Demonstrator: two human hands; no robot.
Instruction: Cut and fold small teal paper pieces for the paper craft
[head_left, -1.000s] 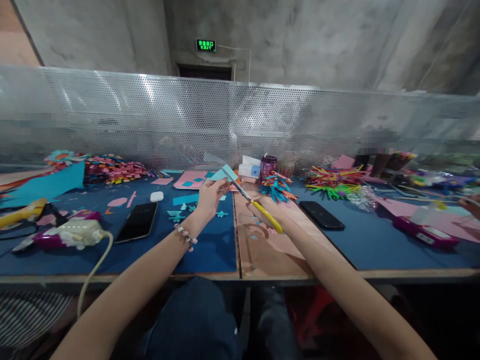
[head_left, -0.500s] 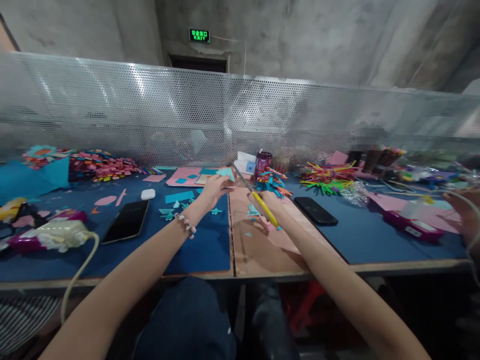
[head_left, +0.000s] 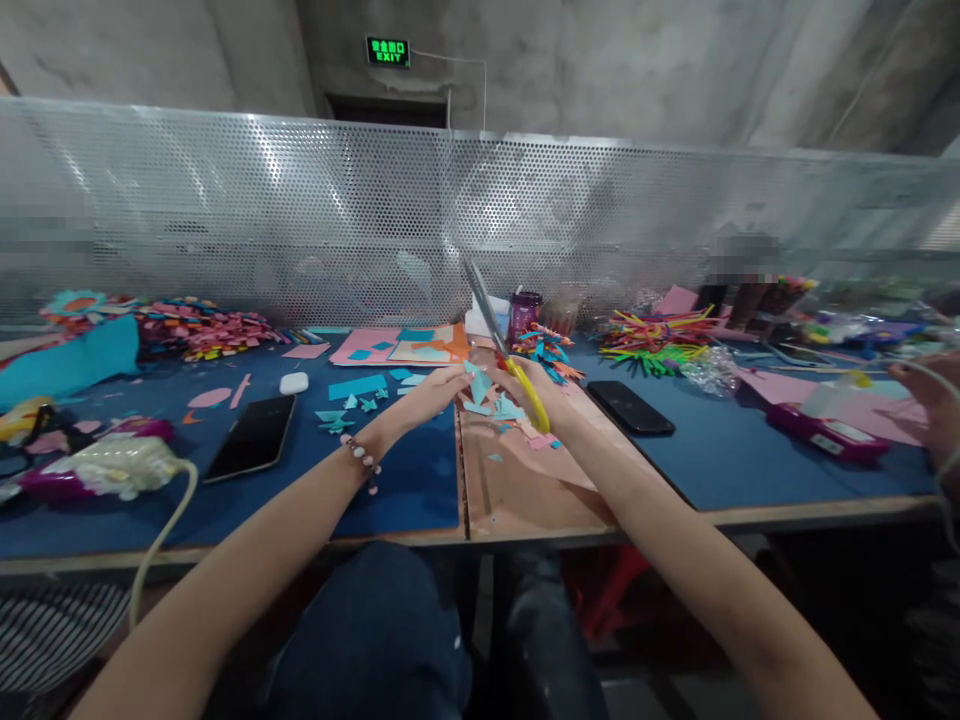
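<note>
My right hand point(head_left: 544, 398) is closed round the yellow handle of a pair of scissors point(head_left: 499, 335), whose blades point up and away from me. My left hand point(head_left: 427, 392) lies low over the table, its fingertips pinched on a small teal paper piece point(head_left: 477, 386). Several more teal and pink scraps point(head_left: 517, 420) lie on the brown board point(head_left: 517, 490) just under both hands. A bead bracelet is on my left wrist.
A black phone point(head_left: 251, 440) lies to the left and another phone point(head_left: 630, 408) to the right on the blue mat point(head_left: 405, 490). A glue gun point(head_left: 112, 470) with a cord sits far left. Coloured strips point(head_left: 660, 350), a purple cup point(head_left: 523, 315) and a perforated metal screen point(head_left: 300, 220) stand behind. Another person's hand point(head_left: 930, 400) is at the right edge.
Both hands have come down toward the table and closer together. The scissors have tipped from slanting left to pointing upward. The larger teal piece is no longer held up.
</note>
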